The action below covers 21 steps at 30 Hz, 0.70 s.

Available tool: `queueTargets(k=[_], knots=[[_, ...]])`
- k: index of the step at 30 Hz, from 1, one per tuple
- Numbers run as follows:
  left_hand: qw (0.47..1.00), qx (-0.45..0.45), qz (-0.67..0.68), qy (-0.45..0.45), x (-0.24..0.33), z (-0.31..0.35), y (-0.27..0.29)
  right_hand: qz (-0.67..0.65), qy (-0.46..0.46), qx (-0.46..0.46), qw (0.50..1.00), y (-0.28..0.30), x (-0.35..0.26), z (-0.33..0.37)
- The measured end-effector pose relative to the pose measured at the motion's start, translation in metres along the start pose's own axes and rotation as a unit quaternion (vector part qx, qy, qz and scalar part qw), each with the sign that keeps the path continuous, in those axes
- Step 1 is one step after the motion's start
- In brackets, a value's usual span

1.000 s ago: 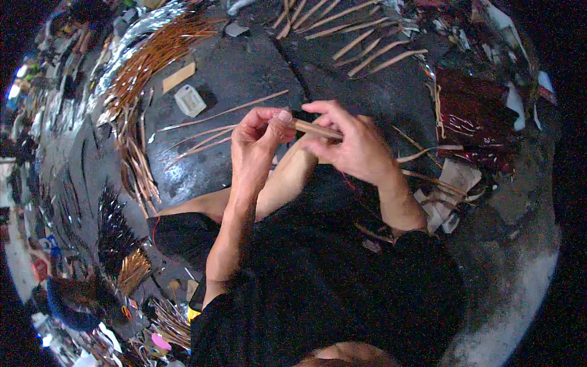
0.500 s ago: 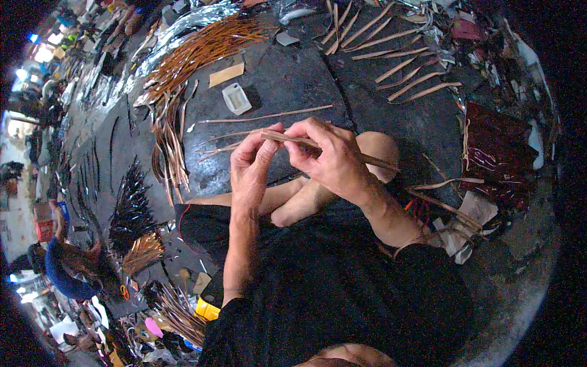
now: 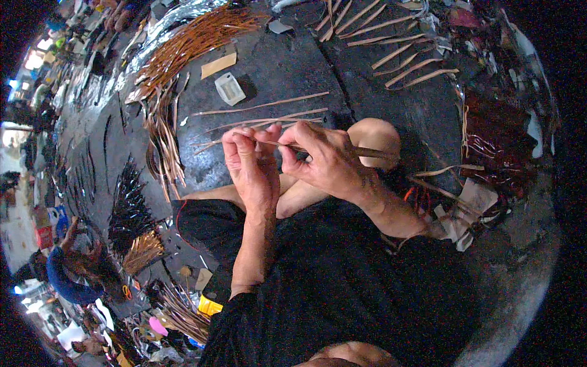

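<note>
A thin brown strip (image 3: pixel 376 152) is stretched between my hands above my crossed legs. My left hand (image 3: pixel 252 168) pinches it near its left end, thumb against the fingers. Close beside it, my right hand (image 3: pixel 325 158) grips the strip between thumb and forefinger, and the rest of it runs out past the knuckles toward my right knee. Between the hands the strip is seen nearly edge-on. Just beyond my hands, several similar loose strips (image 3: pixel 263 103) lie on the dark floor mat (image 3: pixel 284 64).
A white plastic container (image 3: pixel 230 89) and a tan card piece (image 3: pixel 218 65) lie ahead. Brown strips (image 3: pixel 165 147) and orange-brown rods (image 3: pixel 195 46) are heaped left, more strips (image 3: pixel 397 41) spread far right. A glossy dark red sheet (image 3: pixel 498 147) lies right. Another person (image 3: pixel 70 275) sits at left.
The strip has turned from its flat face to nearly edge-on and lies more level. My left hand has tilted, with more of its fingers showing. Both hands keep hold.
</note>
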State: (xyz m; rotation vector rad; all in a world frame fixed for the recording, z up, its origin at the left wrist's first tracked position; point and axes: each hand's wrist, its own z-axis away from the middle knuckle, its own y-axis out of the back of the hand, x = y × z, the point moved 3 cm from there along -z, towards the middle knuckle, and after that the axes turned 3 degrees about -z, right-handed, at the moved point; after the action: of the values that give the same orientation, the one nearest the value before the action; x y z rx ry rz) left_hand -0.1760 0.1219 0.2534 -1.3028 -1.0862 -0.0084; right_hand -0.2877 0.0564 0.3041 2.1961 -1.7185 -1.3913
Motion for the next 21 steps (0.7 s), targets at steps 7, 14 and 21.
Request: queueTargets(k=[7, 14, 21], knots=[[0.998, 0.063, -0.001, -0.032, 0.027, -0.017, 0.027, 0.002, -0.019, -0.049, 0.999, 0.011, 0.006, 0.013], [0.996, -0.056, 0.066, -0.035, 0.061, -0.039, 0.062, 0.032, -0.040, -0.060, 0.997, 0.022, 0.016, 0.027], [0.991, 0.114, 0.018, -0.071, 0.093, -0.055, 0.126, 0.028, -0.047, -0.081, 0.995, 0.029, 0.025, 0.043]])
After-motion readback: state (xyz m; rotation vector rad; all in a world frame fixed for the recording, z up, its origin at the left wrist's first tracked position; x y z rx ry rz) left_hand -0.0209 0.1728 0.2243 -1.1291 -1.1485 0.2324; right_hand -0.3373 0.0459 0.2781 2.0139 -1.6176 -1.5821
